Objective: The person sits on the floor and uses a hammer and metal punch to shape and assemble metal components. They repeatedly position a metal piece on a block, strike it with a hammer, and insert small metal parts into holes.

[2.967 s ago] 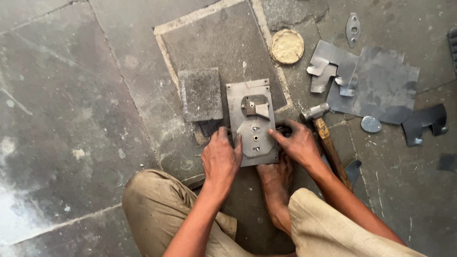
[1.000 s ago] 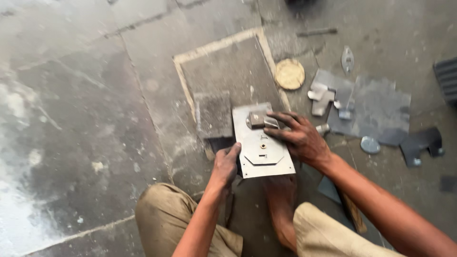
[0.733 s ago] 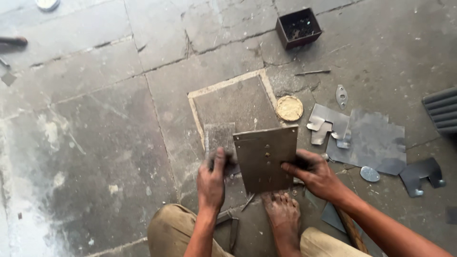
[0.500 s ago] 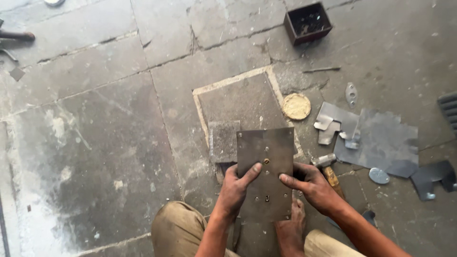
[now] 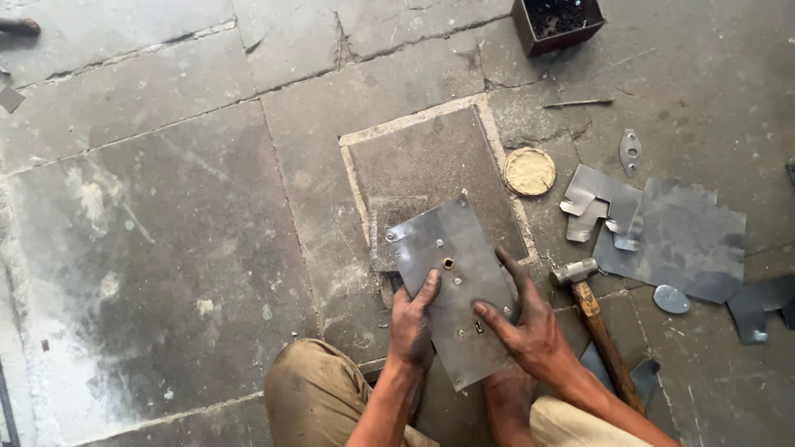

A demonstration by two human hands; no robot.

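- Head view: both hands on a flat grey metal plate [image 5: 464, 285], rectangular, tilted, held just above the floor in front of the knees.
- Left hand [image 5: 411, 323] closed on the plate's left edge, thumb up on the face near a small brass-ringed hole [image 5: 448, 263].
- Right hand [image 5: 530, 319] clamped on the right edge, fingers spread over the face, index tip near a slot lower down.
- Handling, my read: thin sheet steel w/ rivets and holes, stiff enough to stay flat, moderate wt, not fragile. Cut edges prob sharp, face smooth and a bit slick, so edge pinch w/ thumbs on top looks right; avoid sliding palms along edges.
- Under the plate's top-left corner: dark square block [image 5: 396, 222] sitting on a square slab [image 5: 431, 157] inset in the stone floor.
- Just right of the right hand: hammer [image 5: 598, 319], steel head, wooden handle, lying on the floor.
- Further right: cut sheet-metal pieces [image 5: 662, 232], small oval plate w/ holes [image 5: 631, 151], small disc [image 5: 671, 299].
- Containers: round shallow tin [image 5: 529, 171] beside the slab, holds pale tan stuff, can't tell what. Dark red square box [image 5: 557, 21] at top edge, open, full of small dark bits, too small to ID.
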